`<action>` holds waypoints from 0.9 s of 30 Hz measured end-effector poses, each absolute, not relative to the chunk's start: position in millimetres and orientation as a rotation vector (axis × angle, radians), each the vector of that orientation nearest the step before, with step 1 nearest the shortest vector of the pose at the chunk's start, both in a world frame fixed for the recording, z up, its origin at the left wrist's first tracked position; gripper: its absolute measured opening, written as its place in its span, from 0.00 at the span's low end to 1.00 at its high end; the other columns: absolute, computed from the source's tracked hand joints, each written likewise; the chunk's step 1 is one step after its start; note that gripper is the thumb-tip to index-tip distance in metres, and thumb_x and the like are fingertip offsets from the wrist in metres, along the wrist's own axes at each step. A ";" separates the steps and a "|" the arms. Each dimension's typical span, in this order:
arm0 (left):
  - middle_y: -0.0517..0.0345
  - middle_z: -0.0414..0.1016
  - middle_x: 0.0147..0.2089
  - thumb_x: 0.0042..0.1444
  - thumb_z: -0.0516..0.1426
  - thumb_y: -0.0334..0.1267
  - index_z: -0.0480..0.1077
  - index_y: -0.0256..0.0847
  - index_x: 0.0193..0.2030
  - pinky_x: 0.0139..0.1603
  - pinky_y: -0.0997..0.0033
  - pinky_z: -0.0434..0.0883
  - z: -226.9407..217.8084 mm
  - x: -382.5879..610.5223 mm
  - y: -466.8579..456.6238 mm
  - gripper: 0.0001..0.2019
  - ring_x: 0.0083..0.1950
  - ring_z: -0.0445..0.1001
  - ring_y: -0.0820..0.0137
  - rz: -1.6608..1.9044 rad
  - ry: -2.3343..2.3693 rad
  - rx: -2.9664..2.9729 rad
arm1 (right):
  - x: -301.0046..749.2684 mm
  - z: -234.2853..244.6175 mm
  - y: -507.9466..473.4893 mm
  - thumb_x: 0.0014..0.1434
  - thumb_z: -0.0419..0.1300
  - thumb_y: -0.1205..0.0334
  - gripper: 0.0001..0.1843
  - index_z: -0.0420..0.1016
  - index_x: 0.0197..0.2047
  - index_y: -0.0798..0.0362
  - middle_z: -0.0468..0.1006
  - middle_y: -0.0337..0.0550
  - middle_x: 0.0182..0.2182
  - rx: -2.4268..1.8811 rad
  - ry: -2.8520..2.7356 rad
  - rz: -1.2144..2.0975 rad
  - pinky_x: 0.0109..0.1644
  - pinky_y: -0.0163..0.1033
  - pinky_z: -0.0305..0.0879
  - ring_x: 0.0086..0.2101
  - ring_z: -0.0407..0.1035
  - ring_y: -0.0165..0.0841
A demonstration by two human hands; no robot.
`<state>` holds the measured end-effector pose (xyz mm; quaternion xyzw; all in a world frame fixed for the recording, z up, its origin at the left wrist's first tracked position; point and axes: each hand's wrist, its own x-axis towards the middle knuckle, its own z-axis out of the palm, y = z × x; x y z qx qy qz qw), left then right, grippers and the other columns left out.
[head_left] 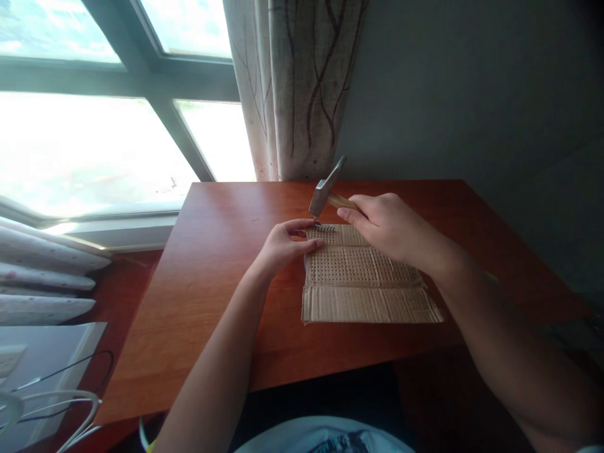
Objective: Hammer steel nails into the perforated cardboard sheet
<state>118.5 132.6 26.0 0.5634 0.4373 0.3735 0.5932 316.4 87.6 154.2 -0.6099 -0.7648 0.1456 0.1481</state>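
Note:
A brown corrugated cardboard sheet (372,304), creased across and dotted with rows of small holes, lies on the table. Several nails (326,228) stand in a short row near its far left corner. My left hand (285,244) grips that corner, thumb lying on the cardboard and index fingertip at the far edge, beside a thin nail. My right hand (394,223) is closed around the wooden handle of a hammer (321,194). The hammer's steel head is tilted, its face at or just above the nail by my left fingertip; I cannot tell whether they touch.
The reddish-brown wooden table (212,270) has its near edge by my body. A window (94,145) is at the left, with a patterned curtain (306,82) behind the table. White cables (70,402) hang at the lower left. A grey wall (472,94) stands behind.

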 end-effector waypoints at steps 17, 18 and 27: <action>0.45 0.81 0.54 0.45 0.73 0.43 0.78 0.37 0.56 0.55 0.55 0.75 26.3 118.6 130.6 0.30 0.50 0.79 0.59 0.852 0.958 1.281 | 321.0 150.2 84.5 0.70 0.52 0.53 0.19 0.62 0.28 0.51 0.65 0.36 0.21 -1.737 -2.173 0.448 0.30 0.39 0.47 0.23 0.58 0.28; 0.45 0.81 0.54 0.45 0.73 0.43 0.78 0.37 0.56 0.56 0.55 0.75 26.3 118.5 130.9 0.30 0.51 0.79 0.58 0.858 0.959 1.293 | 320.5 150.7 83.9 0.71 0.52 0.53 0.19 0.61 0.28 0.51 0.65 0.35 0.21 -1.734 -2.165 0.442 0.30 0.38 0.47 0.23 0.58 0.28; 0.45 0.81 0.53 0.45 0.72 0.44 0.80 0.37 0.53 0.61 0.50 0.71 25.2 118.3 132.1 0.27 0.58 0.76 0.53 0.872 1.025 1.379 | 315.0 147.0 87.3 0.70 0.51 0.53 0.18 0.63 0.29 0.50 0.69 0.38 0.23 -1.788 -2.195 0.457 0.31 0.39 0.48 0.24 0.59 0.29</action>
